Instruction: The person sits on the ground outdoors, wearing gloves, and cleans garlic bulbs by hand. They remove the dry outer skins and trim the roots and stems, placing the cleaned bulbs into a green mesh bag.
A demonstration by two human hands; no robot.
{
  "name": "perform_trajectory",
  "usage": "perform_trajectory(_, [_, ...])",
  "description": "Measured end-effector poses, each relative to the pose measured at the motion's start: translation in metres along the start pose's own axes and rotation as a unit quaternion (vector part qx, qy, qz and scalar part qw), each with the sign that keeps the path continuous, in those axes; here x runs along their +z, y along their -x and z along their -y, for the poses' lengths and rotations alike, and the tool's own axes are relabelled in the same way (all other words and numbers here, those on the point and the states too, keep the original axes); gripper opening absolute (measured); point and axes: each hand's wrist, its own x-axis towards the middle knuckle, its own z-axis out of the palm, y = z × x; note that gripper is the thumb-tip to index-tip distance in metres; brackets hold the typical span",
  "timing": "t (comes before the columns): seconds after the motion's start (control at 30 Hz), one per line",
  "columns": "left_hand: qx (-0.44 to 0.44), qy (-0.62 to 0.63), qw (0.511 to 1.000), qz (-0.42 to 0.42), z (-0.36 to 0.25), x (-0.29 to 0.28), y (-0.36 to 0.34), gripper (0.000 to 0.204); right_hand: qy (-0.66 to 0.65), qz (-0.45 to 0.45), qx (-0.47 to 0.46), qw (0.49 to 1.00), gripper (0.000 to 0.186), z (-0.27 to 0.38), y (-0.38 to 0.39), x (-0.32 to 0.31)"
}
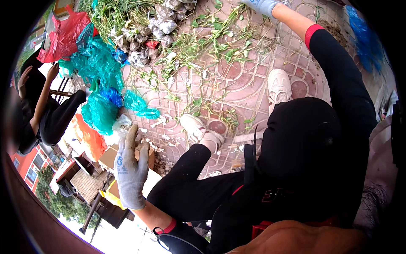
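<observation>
My left hand [132, 175], in a grey-white work glove with soiled fingertips, is held up at the lower left. Its fingers are stretched and the thumb stands apart, with nothing in its grasp. Just beyond its fingertips lie a crumpled clear plastic bag [122, 122] and teal plastic bags [100, 111]. My right arm reaches far out to the upper right. The gloved right hand [263, 6] is cut off by the upper edge, so its fingers are mostly hidden. Loose green stems with leaves [220, 40] are strewn on the paving near it.
Plastic-wrapped clumps [165, 19] and a heap of cut greens [120, 12] lie at the far left. A red bag [67, 36] and a seated person in black [55, 114] are at the left. A cardboard box [111, 155] stands by my left hand; blue plastic [364, 40] lies far right.
</observation>
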Motion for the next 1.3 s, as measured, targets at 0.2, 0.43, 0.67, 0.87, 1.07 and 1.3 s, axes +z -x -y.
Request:
perform_trajectory(0.2, [0.004,-0.006,1.000,-0.005,0.011,0.008,-0.005,0.043,0.029,0.014,0.011,0.999,0.022,-0.013,0.011,-0.002])
perform_trajectory(0.43, [0.010,-0.015,1.000,-0.018,0.024,0.008,0.009,0.042,0.045,0.026,-0.001,0.999,0.023,-0.003,0.015,-0.001])
perform_trajectory(0.67, [0.015,0.010,0.999,-0.031,0.025,0.007,0.020,0.043,0.084,0.049,-0.012,0.995,0.023,-0.012,0.025,0.010])
perform_trajectory(0.87, [0.005,0.003,0.999,-0.054,0.055,0.021,0.054,0.043,0.091,0.026,-0.080,0.992,0.024,-0.024,0.049,-0.001])
perform_trajectory(1.07, [0.054,-0.003,0.992,-0.116,0.086,0.038,0.087,0.044,-0.289,0.231,0.128,0.920,0.041,0.087,0.030,-0.129])
perform_trajectory(1.3, [0.069,-0.020,0.990,-0.118,0.112,0.049,0.090,0.044,-0.110,0.096,-0.032,0.989,0.044,0.197,0.039,-0.259])
